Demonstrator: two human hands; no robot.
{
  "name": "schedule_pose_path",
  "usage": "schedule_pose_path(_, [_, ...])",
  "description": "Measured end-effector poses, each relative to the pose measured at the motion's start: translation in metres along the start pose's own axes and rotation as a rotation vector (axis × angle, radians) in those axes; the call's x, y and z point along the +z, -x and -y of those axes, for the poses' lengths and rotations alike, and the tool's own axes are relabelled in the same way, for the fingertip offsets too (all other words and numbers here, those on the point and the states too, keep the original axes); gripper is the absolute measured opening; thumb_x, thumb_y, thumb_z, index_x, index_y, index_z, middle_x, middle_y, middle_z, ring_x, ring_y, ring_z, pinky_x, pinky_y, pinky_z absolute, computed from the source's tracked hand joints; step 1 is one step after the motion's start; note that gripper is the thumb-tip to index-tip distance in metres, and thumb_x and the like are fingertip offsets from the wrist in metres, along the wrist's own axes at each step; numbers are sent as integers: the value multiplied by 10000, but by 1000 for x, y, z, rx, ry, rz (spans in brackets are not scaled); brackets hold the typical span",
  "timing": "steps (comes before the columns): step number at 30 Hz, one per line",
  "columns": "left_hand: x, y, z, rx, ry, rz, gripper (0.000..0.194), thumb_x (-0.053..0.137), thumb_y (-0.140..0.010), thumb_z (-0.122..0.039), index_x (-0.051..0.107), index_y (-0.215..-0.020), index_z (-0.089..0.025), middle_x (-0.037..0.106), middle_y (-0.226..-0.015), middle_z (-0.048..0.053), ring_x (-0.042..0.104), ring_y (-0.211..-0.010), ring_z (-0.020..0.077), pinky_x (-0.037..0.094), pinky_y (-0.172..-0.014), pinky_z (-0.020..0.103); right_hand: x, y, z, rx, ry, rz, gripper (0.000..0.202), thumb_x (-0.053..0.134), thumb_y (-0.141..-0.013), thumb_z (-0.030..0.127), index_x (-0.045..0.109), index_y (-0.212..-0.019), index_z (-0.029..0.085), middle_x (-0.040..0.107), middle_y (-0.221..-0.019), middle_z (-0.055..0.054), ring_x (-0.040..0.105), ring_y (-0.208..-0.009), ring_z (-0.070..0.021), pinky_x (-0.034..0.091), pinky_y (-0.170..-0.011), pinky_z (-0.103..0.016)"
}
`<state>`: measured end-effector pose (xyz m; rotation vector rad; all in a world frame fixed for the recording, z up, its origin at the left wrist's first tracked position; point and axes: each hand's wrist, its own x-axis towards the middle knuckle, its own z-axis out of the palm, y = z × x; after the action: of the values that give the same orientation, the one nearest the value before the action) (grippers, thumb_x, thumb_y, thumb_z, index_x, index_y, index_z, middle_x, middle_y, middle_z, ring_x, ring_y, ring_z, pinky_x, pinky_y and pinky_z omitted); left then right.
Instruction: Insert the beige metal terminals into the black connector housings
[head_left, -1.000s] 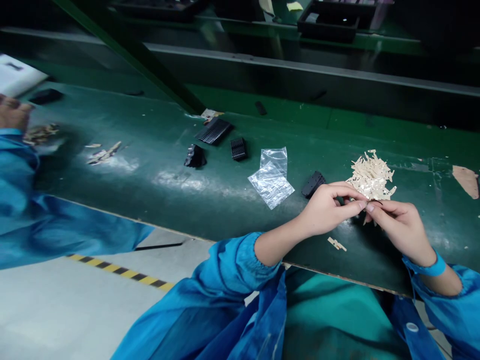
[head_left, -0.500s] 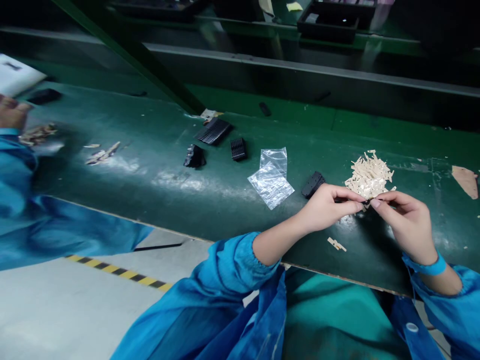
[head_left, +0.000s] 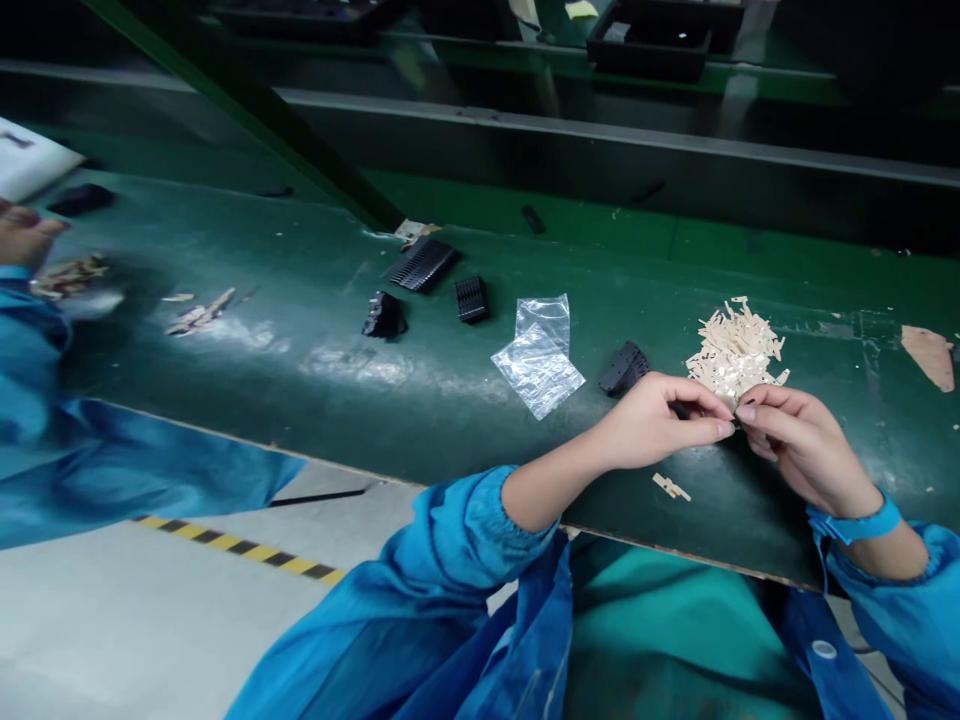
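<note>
My left hand [head_left: 660, 420] is closed, thumb and fingers pinching a small black part [head_left: 736, 423] that is mostly hidden. Fingertip to fingertip with it, my right hand [head_left: 806, 435] pinches at the same black part from the other side. Just behind both hands lies a heap of small cream-coloured flat pieces [head_left: 735, 345]. A few loose cream pieces [head_left: 671, 487] rest on the green table nearer to me. Left of the heap, beside my left wrist, sits a block of stacked black parts [head_left: 624, 368].
Clear plastic bags [head_left: 538, 355] lie on the table [head_left: 420, 420], with black ridged blocks [head_left: 422, 264] farther left. A co-worker's hand [head_left: 26, 238] is at the far left near another pile [head_left: 71, 277]. A green post [head_left: 300, 150] rises behind; a brown scrap [head_left: 928, 357] lies right.
My right hand has turned and its fingers have curled in more around the small black part. My left hand keeps its pinch, slightly lower. The view has shifted a little.
</note>
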<state>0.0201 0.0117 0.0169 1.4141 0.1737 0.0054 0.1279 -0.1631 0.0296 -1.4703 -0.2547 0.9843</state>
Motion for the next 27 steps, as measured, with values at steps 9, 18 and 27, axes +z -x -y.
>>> schedule_pose_path(9, [0, -1, -1, 96, -48, -122, 158, 827, -803, -294, 820, -871, -152, 787, -890, 69, 674, -775, 130, 529, -713, 254, -1, 1, -1, -71, -59, -117, 256, 907, -734, 367, 734, -845, 216, 523, -616, 43, 353, -497, -93, 246, -436, -250])
schedule_pose_path(18, [3, -2, 4, -47, 19, -103, 215, 856, -781, -312, 831, -922, -152, 775, -829, 46, 639, -702, 111, 521, -644, 235, -2, 2, -2, -121, -45, -118, 201, 886, -742, 366, 755, -753, 215, 548, -607, 16, 365, -495, -99, 249, -430, -258])
schedule_pose_path(27, [1, -5, 0, -205, 181, -54, 306, 830, -803, -403, 793, -947, -136, 676, -750, 3, 569, -607, 65, 416, -483, 165, 0, 6, -4, -120, 37, -170, 205, 909, -724, 359, 768, -748, 211, 607, -615, 0, 391, -493, -99, 260, -455, -266])
